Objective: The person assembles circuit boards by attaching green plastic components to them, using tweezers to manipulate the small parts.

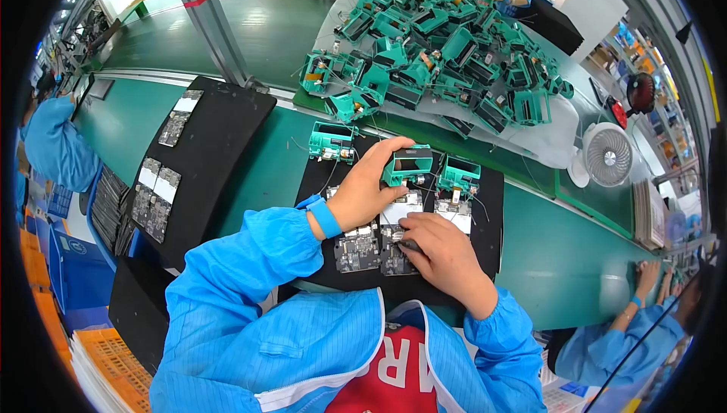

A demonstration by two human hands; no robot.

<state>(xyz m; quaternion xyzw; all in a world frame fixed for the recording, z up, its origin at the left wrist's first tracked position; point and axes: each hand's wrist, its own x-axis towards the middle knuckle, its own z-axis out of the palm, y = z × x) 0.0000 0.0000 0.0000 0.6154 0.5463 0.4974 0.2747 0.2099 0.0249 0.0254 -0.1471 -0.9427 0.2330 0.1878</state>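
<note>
Along the black foam mat's far edge, the left hand pinches the middle of three green, box-shaped plastic housings; the right hand bends over three dark, rectangular circuit boards, its grip hidden. White sheeting beyond carries heaped housings; green table separates a second mat bearing three boards.

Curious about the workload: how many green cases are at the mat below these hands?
3: left case, middle case in the left hand, right case. None seems hidden.

Black mats, perhaps foam, on bench.
</note>
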